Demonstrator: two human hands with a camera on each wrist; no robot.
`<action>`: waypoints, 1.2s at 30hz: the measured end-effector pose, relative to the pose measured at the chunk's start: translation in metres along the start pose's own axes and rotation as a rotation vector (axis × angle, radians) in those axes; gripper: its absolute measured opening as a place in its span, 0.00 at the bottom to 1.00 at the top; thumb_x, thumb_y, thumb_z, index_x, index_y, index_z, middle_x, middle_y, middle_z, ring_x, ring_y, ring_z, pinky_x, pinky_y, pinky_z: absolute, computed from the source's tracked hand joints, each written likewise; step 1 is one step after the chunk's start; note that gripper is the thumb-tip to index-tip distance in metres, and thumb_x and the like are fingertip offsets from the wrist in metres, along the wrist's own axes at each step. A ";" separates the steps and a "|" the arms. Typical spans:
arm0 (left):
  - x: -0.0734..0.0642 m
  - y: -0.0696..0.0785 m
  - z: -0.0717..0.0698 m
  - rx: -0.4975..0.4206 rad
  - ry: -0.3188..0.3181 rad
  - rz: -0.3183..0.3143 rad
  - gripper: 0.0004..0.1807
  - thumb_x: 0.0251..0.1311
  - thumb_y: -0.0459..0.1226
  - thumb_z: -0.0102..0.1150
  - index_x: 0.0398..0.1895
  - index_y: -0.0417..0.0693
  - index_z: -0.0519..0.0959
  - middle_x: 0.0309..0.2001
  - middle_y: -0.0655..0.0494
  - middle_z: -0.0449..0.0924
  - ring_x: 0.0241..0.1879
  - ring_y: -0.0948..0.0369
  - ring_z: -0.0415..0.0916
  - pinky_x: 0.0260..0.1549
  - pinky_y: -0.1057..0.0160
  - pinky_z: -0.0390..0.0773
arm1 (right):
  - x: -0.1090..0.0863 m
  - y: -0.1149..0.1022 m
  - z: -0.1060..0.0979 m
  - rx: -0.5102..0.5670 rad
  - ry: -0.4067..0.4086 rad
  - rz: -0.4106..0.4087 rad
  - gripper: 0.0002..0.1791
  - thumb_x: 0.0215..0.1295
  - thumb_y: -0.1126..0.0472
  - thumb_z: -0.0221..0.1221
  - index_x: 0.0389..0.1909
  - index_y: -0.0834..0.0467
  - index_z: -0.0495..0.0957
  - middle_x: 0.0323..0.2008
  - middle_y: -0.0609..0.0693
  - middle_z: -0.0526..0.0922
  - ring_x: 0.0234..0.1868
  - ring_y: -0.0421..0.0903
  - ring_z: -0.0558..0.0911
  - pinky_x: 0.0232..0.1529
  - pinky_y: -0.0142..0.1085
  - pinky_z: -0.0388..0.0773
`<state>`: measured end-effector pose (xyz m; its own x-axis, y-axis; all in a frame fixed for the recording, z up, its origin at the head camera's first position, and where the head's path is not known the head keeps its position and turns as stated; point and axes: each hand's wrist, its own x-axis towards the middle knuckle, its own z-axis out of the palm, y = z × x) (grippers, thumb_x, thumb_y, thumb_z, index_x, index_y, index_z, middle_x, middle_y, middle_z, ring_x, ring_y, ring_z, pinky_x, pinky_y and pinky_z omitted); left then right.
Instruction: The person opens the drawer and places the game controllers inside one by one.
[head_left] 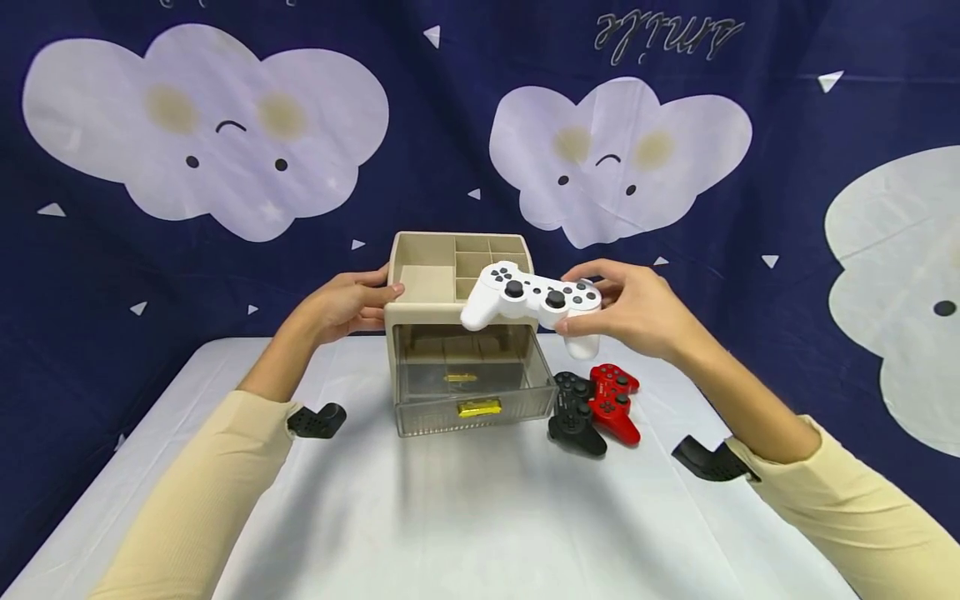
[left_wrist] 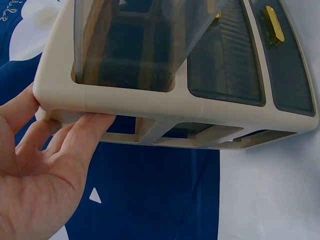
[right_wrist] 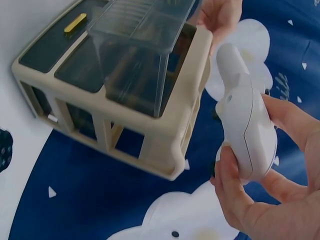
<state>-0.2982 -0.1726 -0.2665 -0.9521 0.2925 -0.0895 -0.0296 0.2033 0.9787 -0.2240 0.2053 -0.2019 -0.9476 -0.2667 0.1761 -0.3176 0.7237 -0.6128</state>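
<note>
"What are you standing at?"

"A table (head_left: pixel 465 542), under a white cloth (head_left: pixel 360 508)."

"And what lies on it?"

"A beige drawer unit (head_left: pixel 425 314) stands towards the far side, its top drawer (head_left: pixel 423 419) pulled out towards me. Just beside it, on my right, lie a black controller (head_left: pixel 573 410) and a red controller (head_left: pixel 617 407), the red one further right, both buttons-up"

Beige boxy plastic drawer unit (head_left: pixel 425 313), centre!

Right of it on the white cloth-covered table (head_left: pixel 465 517): black winged plastic gamepad (head_left: pixel 576 415), red winged plastic gamepad (head_left: pixel 615 404) further right. In the right hand (head_left: pixel 641 308), higher: white winged plastic gamepad (head_left: pixel 531 298)!
</note>
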 end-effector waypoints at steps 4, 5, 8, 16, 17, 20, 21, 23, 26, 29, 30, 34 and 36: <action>-0.001 0.000 -0.001 0.002 -0.001 0.000 0.40 0.75 0.42 0.55 0.83 0.55 0.45 0.71 0.39 0.68 0.47 0.62 0.84 0.62 0.51 0.77 | 0.010 -0.006 0.012 0.014 -0.065 -0.040 0.33 0.48 0.47 0.79 0.56 0.46 0.80 0.43 0.53 0.88 0.43 0.49 0.84 0.42 0.39 0.78; -0.001 0.000 -0.001 0.002 -0.002 0.001 0.40 0.75 0.42 0.55 0.83 0.55 0.45 0.72 0.39 0.68 0.47 0.62 0.83 0.63 0.51 0.77 | 0.012 -0.007 0.015 0.013 -0.077 -0.051 0.32 0.47 0.47 0.79 0.56 0.45 0.80 0.43 0.52 0.88 0.42 0.49 0.84 0.42 0.39 0.78; 0.000 0.000 0.000 0.007 -0.005 0.005 0.40 0.75 0.42 0.55 0.83 0.56 0.46 0.72 0.40 0.67 0.48 0.61 0.83 0.63 0.50 0.76 | 0.018 -0.009 0.023 0.001 -0.107 -0.097 0.31 0.46 0.50 0.79 0.54 0.44 0.81 0.44 0.51 0.88 0.40 0.48 0.85 0.40 0.39 0.78; 0.000 0.000 0.000 0.004 -0.008 0.002 0.40 0.75 0.41 0.55 0.83 0.55 0.45 0.71 0.39 0.68 0.47 0.62 0.84 0.62 0.51 0.77 | 0.030 -0.012 0.039 -0.029 -0.172 -0.197 0.31 0.45 0.53 0.80 0.54 0.43 0.82 0.41 0.49 0.88 0.37 0.46 0.85 0.38 0.38 0.81; 0.000 0.000 0.000 0.004 -0.006 0.002 0.40 0.75 0.42 0.55 0.83 0.55 0.45 0.71 0.39 0.68 0.46 0.62 0.84 0.62 0.52 0.78 | 0.031 -0.013 0.041 -0.034 -0.178 -0.204 0.31 0.45 0.53 0.80 0.53 0.43 0.82 0.40 0.48 0.87 0.37 0.46 0.85 0.37 0.38 0.81; 0.000 0.000 0.000 0.002 -0.003 0.003 0.40 0.75 0.42 0.55 0.83 0.56 0.46 0.71 0.38 0.68 0.46 0.63 0.84 0.60 0.54 0.79 | 0.034 -0.015 0.046 -0.048 -0.189 -0.215 0.30 0.44 0.53 0.80 0.52 0.43 0.82 0.37 0.48 0.86 0.35 0.46 0.84 0.36 0.38 0.80; -0.001 0.000 -0.001 0.002 -0.002 0.003 0.40 0.75 0.42 0.55 0.83 0.56 0.46 0.71 0.38 0.68 0.46 0.63 0.84 0.59 0.54 0.80 | 0.035 -0.015 0.047 -0.053 -0.193 -0.216 0.30 0.44 0.53 0.80 0.52 0.43 0.83 0.37 0.49 0.86 0.35 0.47 0.83 0.35 0.38 0.80; 0.000 0.000 0.000 -0.001 -0.003 0.000 0.40 0.75 0.42 0.55 0.83 0.56 0.46 0.70 0.38 0.68 0.45 0.63 0.85 0.59 0.55 0.80 | 0.036 -0.016 0.050 -0.060 -0.202 -0.213 0.30 0.43 0.54 0.80 0.51 0.43 0.83 0.37 0.49 0.86 0.35 0.47 0.83 0.35 0.38 0.81; 0.000 -0.001 0.000 -0.003 -0.003 -0.004 0.40 0.75 0.41 0.55 0.83 0.56 0.46 0.70 0.38 0.69 0.45 0.63 0.84 0.59 0.55 0.80 | 0.037 -0.016 0.054 -0.068 -0.218 -0.211 0.30 0.43 0.54 0.80 0.51 0.43 0.83 0.38 0.49 0.85 0.36 0.47 0.83 0.35 0.39 0.81; 0.000 -0.001 0.000 0.000 -0.001 -0.004 0.40 0.75 0.42 0.55 0.83 0.56 0.46 0.70 0.38 0.69 0.46 0.63 0.84 0.60 0.54 0.79 | 0.036 -0.015 0.057 -0.084 -0.227 -0.218 0.30 0.43 0.54 0.81 0.51 0.43 0.83 0.36 0.49 0.85 0.35 0.46 0.83 0.35 0.38 0.80; 0.000 -0.001 0.000 0.001 0.000 -0.003 0.40 0.75 0.42 0.55 0.83 0.56 0.46 0.70 0.38 0.69 0.46 0.62 0.84 0.60 0.54 0.79 | 0.036 -0.015 0.058 -0.090 -0.229 -0.221 0.30 0.43 0.53 0.81 0.51 0.43 0.83 0.35 0.49 0.85 0.34 0.46 0.83 0.34 0.38 0.80; 0.001 -0.001 0.000 0.006 0.004 0.001 0.40 0.75 0.41 0.55 0.83 0.55 0.46 0.70 0.38 0.69 0.47 0.61 0.84 0.61 0.52 0.78 | 0.036 -0.014 0.062 -0.106 -0.237 -0.239 0.31 0.42 0.54 0.81 0.52 0.44 0.83 0.32 0.48 0.85 0.33 0.45 0.82 0.33 0.37 0.80; 0.001 -0.001 -0.001 0.007 0.002 0.003 0.40 0.75 0.41 0.55 0.83 0.55 0.45 0.71 0.38 0.69 0.48 0.61 0.84 0.61 0.51 0.78 | 0.037 -0.013 0.063 -0.113 -0.238 -0.241 0.32 0.42 0.53 0.82 0.52 0.44 0.83 0.31 0.47 0.85 0.32 0.45 0.82 0.33 0.37 0.79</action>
<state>-0.2993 -0.1729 -0.2671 -0.9529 0.2908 -0.0864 -0.0249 0.2088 0.9776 -0.2525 0.1457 -0.2363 -0.8143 -0.5694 0.1126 -0.5454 0.6843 -0.4840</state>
